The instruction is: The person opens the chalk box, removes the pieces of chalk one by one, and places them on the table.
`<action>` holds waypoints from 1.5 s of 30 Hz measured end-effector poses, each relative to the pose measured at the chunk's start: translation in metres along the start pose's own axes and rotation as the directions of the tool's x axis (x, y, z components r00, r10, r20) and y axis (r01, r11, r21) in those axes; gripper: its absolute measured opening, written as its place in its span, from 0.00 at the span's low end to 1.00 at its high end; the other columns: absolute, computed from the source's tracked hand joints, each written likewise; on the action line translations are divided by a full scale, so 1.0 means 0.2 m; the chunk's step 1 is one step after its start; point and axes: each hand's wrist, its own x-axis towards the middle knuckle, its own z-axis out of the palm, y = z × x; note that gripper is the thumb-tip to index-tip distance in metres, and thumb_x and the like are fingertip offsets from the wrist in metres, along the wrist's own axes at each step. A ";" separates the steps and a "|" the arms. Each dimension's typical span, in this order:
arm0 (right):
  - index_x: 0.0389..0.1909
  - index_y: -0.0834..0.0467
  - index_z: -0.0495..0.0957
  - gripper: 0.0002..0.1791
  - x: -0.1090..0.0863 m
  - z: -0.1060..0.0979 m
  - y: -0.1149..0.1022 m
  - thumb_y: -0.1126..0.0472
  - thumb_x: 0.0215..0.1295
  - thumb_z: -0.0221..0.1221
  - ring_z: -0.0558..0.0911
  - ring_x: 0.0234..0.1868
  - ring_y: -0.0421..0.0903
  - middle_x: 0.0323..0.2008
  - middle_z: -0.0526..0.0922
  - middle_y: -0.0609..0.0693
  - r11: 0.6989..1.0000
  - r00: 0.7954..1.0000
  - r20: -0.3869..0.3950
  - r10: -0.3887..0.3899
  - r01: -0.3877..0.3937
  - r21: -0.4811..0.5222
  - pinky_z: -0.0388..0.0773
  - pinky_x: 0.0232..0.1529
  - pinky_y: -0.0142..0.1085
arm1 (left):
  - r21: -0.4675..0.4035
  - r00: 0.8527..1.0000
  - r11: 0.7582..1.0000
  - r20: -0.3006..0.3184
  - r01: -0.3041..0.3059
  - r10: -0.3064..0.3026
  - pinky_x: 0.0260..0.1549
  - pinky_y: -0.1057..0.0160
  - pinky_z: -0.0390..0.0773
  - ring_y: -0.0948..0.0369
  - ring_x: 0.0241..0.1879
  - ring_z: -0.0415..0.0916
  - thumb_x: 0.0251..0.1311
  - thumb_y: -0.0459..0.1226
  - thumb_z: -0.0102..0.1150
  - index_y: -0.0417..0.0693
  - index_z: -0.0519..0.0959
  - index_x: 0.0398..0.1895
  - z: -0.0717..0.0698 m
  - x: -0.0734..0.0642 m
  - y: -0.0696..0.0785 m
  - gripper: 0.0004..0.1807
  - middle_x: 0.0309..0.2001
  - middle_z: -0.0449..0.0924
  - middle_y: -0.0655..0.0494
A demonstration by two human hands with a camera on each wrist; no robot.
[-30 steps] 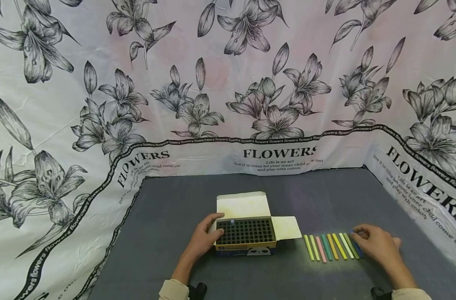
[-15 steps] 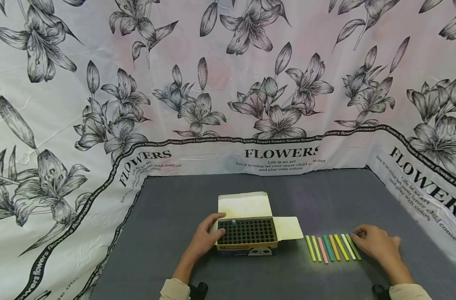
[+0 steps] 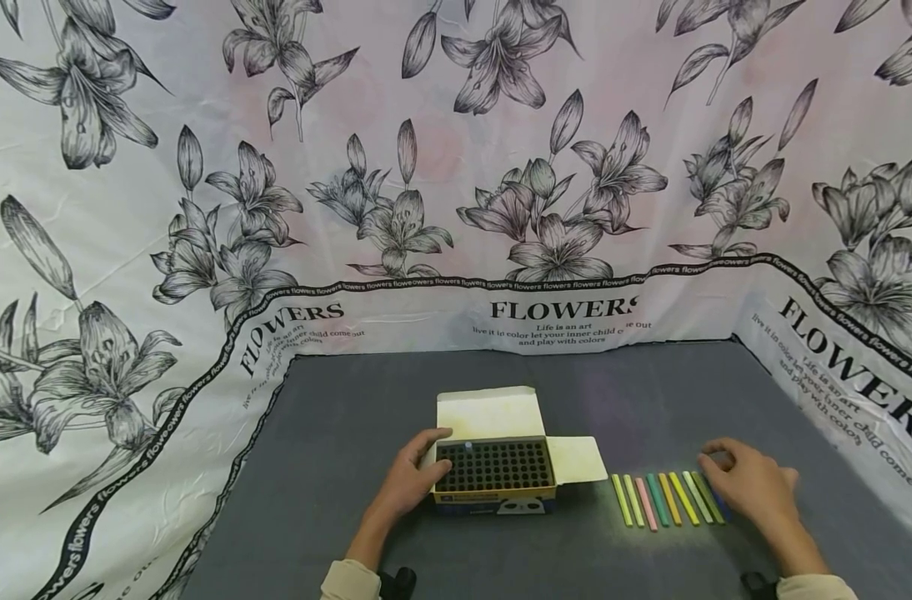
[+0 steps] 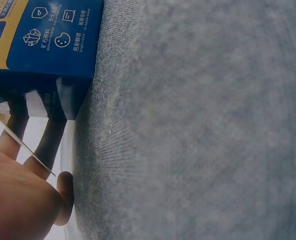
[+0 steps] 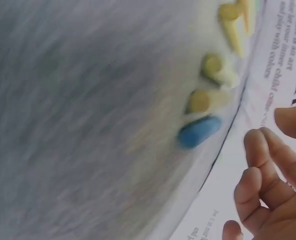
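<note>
An opened chalk box (image 3: 493,497) stands on the dark tabletop, its black holed insert (image 3: 501,465) facing up. One pale blue chalk stick (image 3: 468,446) stands in a hole near the insert's back left. My left hand (image 3: 407,479) holds the box by its left side, thumb at the rim; the left wrist view shows fingers against the blue box (image 4: 53,45). Right of the box lies a row of chalk sticks, among them a pink one (image 3: 646,503) and a green one (image 3: 658,500). My right hand (image 3: 756,483) hovers by the row's right end, near a blue chalk stick (image 5: 200,132), holding nothing.
The box's white lid (image 3: 486,412) is folded back, and a side flap (image 3: 576,460) sticks out toward the chalk row. A flower-printed cloth (image 3: 426,192) hangs behind and beside the grey table (image 3: 381,383).
My right hand's fingertips have lifted a little off the blue chalk stick, and the thumb and forefinger have parted. My left hand stays at the box.
</note>
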 end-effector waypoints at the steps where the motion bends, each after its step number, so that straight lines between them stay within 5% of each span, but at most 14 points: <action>1: 0.56 0.61 0.81 0.23 0.00 0.01 -0.02 0.47 0.75 0.53 0.79 0.29 0.46 0.38 0.89 0.58 1.000 0.999 -0.029 -0.019 0.020 0.016 0.57 0.36 0.51 | -0.002 1.000 1.000 0.000 0.000 0.000 0.39 0.56 0.72 0.53 0.47 0.70 0.68 0.36 0.61 0.61 0.74 0.68 0.00 0.00 0.00 0.26 0.72 0.70 0.49; 13: 0.51 0.57 0.84 0.13 -0.01 0.10 -0.30 0.59 0.69 0.65 0.73 0.24 0.31 0.28 0.86 0.48 0.929 0.934 -0.266 -0.239 0.300 0.218 0.55 0.48 0.60 | 0.007 1.000 1.000 0.010 -0.020 0.020 0.42 0.57 0.71 0.53 0.54 0.69 0.69 0.37 0.61 0.60 0.74 0.69 0.00 0.01 -0.02 0.25 0.72 0.70 0.49; 20: 0.47 0.57 0.85 0.11 -0.01 0.18 -0.42 0.64 0.64 0.68 0.73 0.29 0.30 0.27 0.84 0.44 0.856 0.867 -0.375 -0.328 0.441 0.271 0.53 0.47 0.47 | 0.007 1.000 1.000 0.005 -0.020 0.020 0.42 0.57 0.72 0.53 0.55 0.69 0.69 0.37 0.61 0.60 0.74 0.69 0.00 0.01 -0.02 0.26 0.73 0.69 0.50; 39: 0.44 0.55 0.86 0.14 0.00 0.37 -0.75 0.68 0.57 0.71 0.72 0.30 0.39 0.28 0.83 0.42 0.737 0.785 -0.443 -0.433 0.591 0.326 0.56 0.44 0.43 | -0.006 1.000 1.000 -0.004 -0.008 0.008 0.39 0.57 0.72 0.54 0.49 0.70 0.68 0.35 0.62 0.59 0.74 0.69 0.00 0.00 -0.01 0.26 0.71 0.70 0.49; 45: 0.43 0.58 0.87 0.13 0.00 0.42 -0.85 0.68 0.56 0.71 0.71 0.28 0.39 0.26 0.82 0.41 0.714 0.775 -0.437 -0.456 0.612 0.340 0.55 0.45 0.44 | -0.002 1.000 1.000 -0.001 -0.004 0.004 0.38 0.57 0.72 0.54 0.46 0.70 0.68 0.36 0.61 0.60 0.74 0.69 0.00 0.01 -0.01 0.26 0.71 0.70 0.49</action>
